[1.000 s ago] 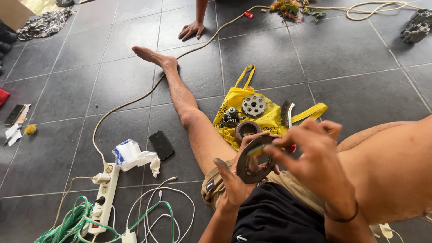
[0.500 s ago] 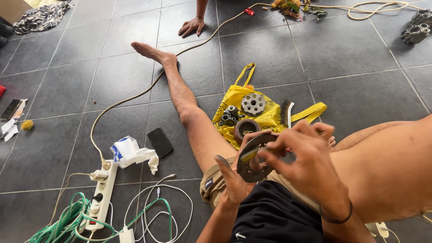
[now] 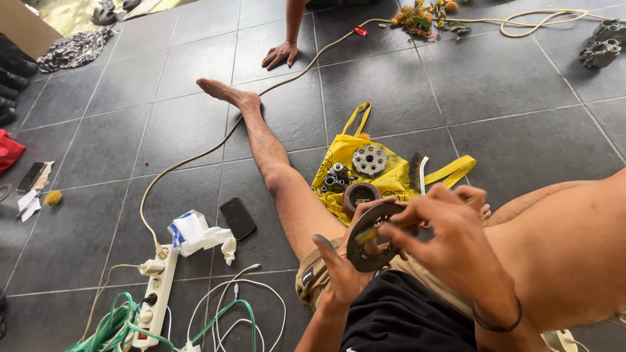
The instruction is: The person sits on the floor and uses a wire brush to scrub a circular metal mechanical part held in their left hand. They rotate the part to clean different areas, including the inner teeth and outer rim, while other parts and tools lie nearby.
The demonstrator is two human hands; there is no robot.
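The things are carried by a floor (image 3: 508, 85) of dark grey tiles. Just beyond the fingers (image 3: 417, 212), a yellow bag (image 3: 385, 173) is spread flat. Left of them, a black phone (image 3: 237, 218), crumpled white paper (image 3: 195, 233), a white power strip (image 3: 155, 296) and coiled cables (image 3: 117, 326) are laid.

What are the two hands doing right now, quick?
Left hand: closed on the round metal disc.
Right hand: pinching a small yellow-green thing against the disc.
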